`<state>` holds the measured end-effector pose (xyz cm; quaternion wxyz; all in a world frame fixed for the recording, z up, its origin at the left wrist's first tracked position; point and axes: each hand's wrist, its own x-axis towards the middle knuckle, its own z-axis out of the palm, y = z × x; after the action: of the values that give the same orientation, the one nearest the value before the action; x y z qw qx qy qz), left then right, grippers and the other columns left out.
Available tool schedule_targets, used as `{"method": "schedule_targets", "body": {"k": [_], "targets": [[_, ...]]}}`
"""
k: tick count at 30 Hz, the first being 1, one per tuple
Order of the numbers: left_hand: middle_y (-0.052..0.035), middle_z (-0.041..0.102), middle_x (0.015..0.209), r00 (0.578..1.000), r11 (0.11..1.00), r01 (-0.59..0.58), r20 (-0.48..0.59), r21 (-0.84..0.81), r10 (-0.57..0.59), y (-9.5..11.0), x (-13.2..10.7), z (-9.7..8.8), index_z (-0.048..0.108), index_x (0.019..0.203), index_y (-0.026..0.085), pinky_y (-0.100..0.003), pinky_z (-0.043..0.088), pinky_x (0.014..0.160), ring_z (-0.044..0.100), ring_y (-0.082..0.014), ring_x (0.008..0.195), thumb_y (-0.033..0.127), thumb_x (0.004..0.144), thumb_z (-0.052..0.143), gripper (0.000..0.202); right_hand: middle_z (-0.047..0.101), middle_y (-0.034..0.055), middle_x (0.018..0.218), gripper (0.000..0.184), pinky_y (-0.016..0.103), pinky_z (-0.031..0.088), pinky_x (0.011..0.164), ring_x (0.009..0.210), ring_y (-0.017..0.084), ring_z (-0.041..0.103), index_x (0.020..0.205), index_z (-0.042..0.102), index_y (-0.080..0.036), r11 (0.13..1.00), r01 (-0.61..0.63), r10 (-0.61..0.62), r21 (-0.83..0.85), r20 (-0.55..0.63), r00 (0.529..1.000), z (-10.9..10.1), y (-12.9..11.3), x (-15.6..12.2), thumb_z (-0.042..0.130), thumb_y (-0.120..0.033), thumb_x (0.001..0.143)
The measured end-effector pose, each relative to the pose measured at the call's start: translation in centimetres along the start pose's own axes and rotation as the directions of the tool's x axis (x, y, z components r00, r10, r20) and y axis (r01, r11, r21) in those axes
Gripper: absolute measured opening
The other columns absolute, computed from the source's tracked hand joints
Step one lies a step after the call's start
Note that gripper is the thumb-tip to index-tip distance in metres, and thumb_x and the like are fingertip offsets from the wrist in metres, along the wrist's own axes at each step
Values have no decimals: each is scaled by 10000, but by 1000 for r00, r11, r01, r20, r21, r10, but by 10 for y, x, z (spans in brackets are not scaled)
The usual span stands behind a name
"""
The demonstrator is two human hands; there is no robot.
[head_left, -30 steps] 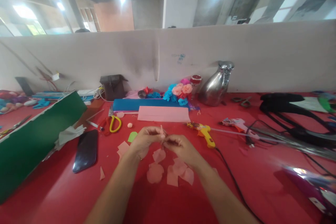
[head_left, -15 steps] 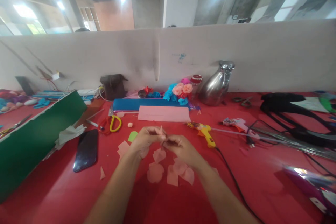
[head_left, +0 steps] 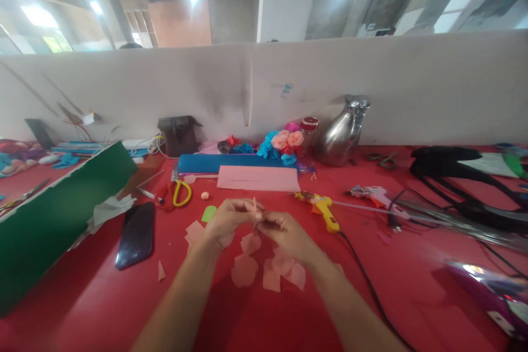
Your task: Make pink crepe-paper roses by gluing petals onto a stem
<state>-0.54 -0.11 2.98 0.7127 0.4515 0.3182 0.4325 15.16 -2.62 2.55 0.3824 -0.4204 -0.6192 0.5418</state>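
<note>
My left hand and my right hand meet over the red table, fingertips pinched together on a small pink paper piece that sticks up between them. Under the hands lie several cut pink paper petals. A pink paper sheet lies flat just beyond the hands. A yellow glue gun rests to the right of my right hand, its black cord trailing toward me.
Yellow-handled scissors and a black phone lie left. A green board leans at far left. Paper flowers, a blue sheet and a metal jug stand by the white partition. Black cables fill the right.
Both hands stay pinched together on the pink piece, with only slight finger movement. The view has shifted very slightly.
</note>
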Motion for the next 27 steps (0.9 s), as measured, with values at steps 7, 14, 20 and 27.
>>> {"method": "schedule_targets", "body": {"k": [7,14,20,27], "targets": [[-19,594,701,1000,999,-5,-22,-50,4,0,0,5,602,539,122,-245,391,557,530,-100,587,130,517,764,163,609,0,691,107,284,414,697,689,143,539,694,630,-161,1000,-12,12,26,6,1000,1,-1,0,563,-234,733],[-59,650,745,999,999,52,-15,1,-52,3,-2,1,707,758,126,-259,413,694,561,-125,693,185,572,755,202,594,6,705,156,271,398,681,690,133,522,732,625,-163,999,7,-7,45,3,1000,-2,3,0,564,-301,770],[-51,646,728,1000,1000,-4,-11,-15,4,-3,2,-1,678,635,127,-257,417,676,554,-118,669,181,568,755,115,580,6,699,174,271,398,684,692,135,511,709,611,-156,1000,12,-12,26,21,1000,-1,2,0,562,-308,779],[-36,638,745,1000,1000,-3,-26,-2,3,-3,1,2,682,660,140,-244,407,643,541,-106,655,180,574,752,118,597,12,728,175,296,415,715,715,149,529,777,638,-165,998,9,-9,62,5,1000,0,3,0,576,-329,770]]}}
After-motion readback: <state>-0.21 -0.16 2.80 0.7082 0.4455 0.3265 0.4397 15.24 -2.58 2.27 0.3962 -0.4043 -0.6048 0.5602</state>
